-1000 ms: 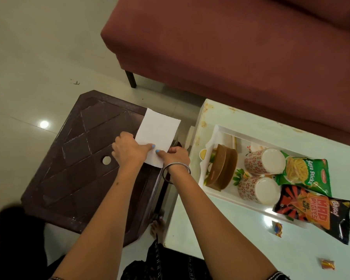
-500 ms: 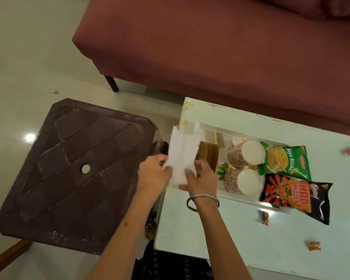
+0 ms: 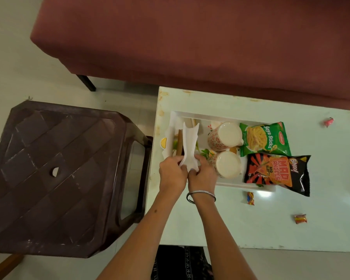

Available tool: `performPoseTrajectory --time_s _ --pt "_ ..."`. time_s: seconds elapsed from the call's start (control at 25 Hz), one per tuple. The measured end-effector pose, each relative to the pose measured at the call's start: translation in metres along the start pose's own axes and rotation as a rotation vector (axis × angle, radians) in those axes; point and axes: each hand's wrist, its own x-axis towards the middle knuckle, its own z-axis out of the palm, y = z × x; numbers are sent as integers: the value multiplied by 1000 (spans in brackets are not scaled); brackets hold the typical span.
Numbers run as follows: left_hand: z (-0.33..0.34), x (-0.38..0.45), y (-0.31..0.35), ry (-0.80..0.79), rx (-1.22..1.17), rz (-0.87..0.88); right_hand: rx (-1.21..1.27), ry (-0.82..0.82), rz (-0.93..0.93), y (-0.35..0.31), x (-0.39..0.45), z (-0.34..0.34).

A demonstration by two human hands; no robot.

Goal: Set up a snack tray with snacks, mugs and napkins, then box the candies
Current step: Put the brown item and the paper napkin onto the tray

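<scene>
Centrally in the head view, the left hand (image 3: 172, 172) and the right hand (image 3: 202, 173) both pinch the lower end of a folded white napkin (image 3: 188, 145), which stands over the left part of the white tray (image 3: 226, 118). Right of it in the tray sit two floral mugs (image 3: 224, 138), then a green snack packet (image 3: 265, 138) and a black one (image 3: 277, 171). A brown holder (image 3: 179, 144), probably wooden, sits behind the napkin. Wrapped candies (image 3: 300, 218) lie scattered on the pale table (image 3: 251, 223) at right.
</scene>
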Motion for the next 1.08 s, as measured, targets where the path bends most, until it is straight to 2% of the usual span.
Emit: performPoseTrajectory --time_s 0.16,0.76,1.08 --pt "6 -2 -4 55 -46 -50 49 84 51 9 -1 5" --pt "14 1 -27 122 -63 -148 47 100 106 35 8 18" --pt "11 1 -29 118 -49 -217 33 13 103 42 7 11"
